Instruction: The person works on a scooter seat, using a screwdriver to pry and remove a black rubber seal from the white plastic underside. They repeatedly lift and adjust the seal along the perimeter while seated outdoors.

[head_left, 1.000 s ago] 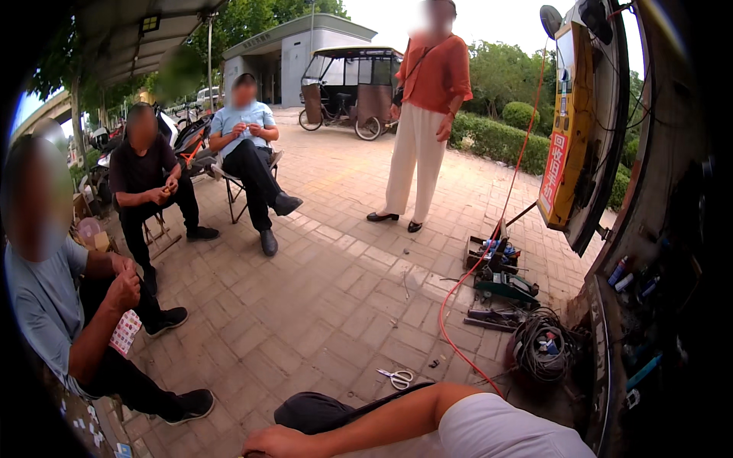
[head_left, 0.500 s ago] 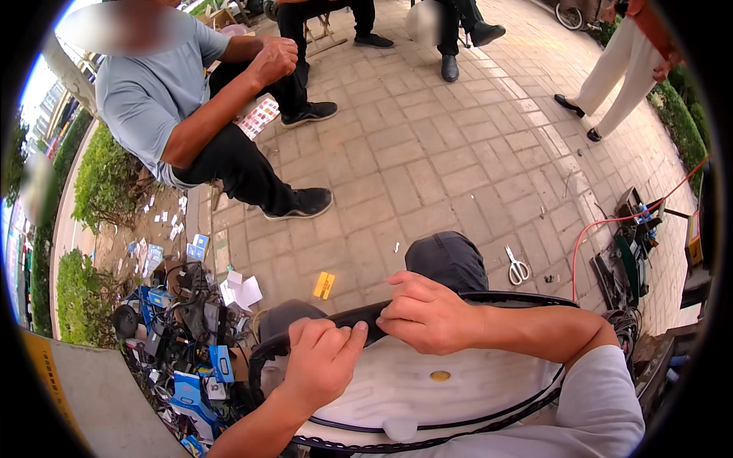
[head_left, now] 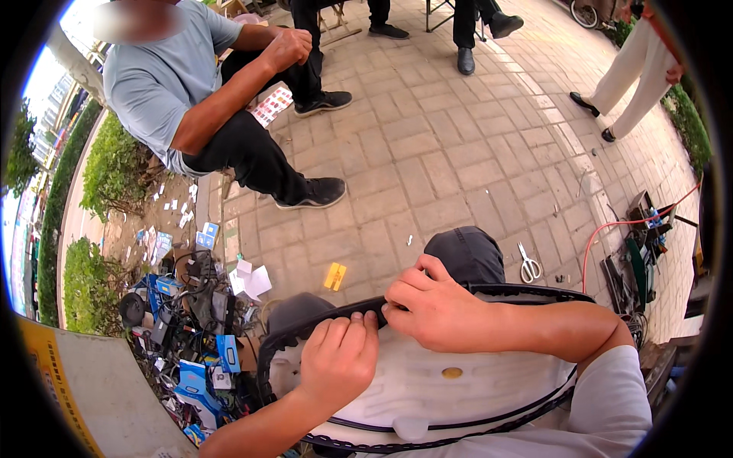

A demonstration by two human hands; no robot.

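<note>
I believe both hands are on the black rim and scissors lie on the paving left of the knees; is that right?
No: the head view shows the scissors on the paving right of the knees; left hand and right hand are on the black rim.

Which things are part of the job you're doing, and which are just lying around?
Part of the job:
- black rim, in left hand and right hand
- white panel

Seemingly just lying around:
- scissors
- yellow card
- blue boxes
</note>
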